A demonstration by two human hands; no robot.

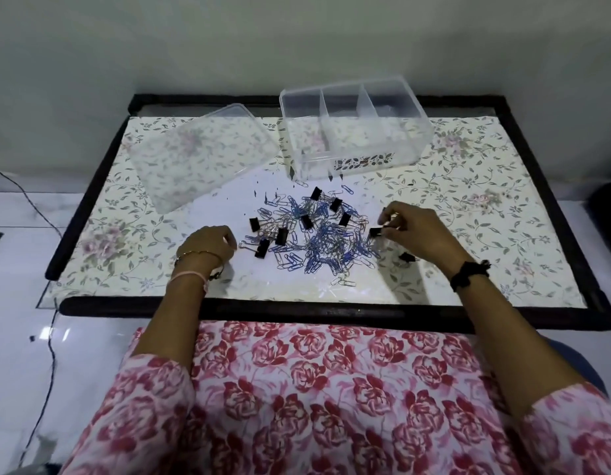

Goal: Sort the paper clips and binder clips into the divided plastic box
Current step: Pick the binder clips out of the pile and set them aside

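Observation:
A heap of blue and silver paper clips point(326, 240) lies in the middle of the table, with several black binder clips point(306, 221) scattered through it. The clear divided plastic box point(413, 132) stands behind the heap, its three compartments open on top. My right hand point(417, 234) is at the heap's right edge, fingers pinched on a black binder clip point(375, 232). Another binder clip point(407, 258) lies under that hand's wrist. My left hand point(208, 243) rests curled at the heap's left edge, next to a binder clip's wire handle; I cannot see whether it grips anything.
The box's clear lid point(198, 159) lies tilted at the back left. The table has a floral cover point(503, 217) and a raised black rim point(297, 311). A wall stands close behind. A cable point(50, 344) runs over the floor at the left.

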